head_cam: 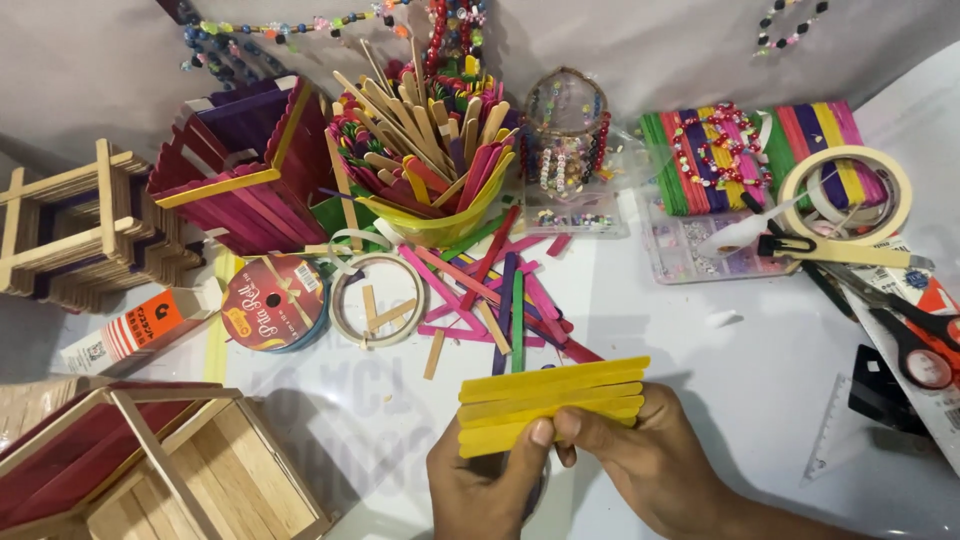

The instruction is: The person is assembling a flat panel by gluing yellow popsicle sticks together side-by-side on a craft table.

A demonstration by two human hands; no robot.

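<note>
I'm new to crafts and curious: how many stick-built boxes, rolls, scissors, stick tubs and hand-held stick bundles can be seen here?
stick-built boxes: 3
rolls of tape or ribbon: 3
scissors: 1
tub of sticks: 1
yellow stick bundle, gripped by left hand and right hand: 1
Total: 9

Below the fingers, both wrists are running off the bottom edge. The left hand [487,480] is covering the near end of the flat panel of yellow wooden craft sticks [550,403], perhaps glued together; the right hand [640,460] is hiding its underside.
</note>
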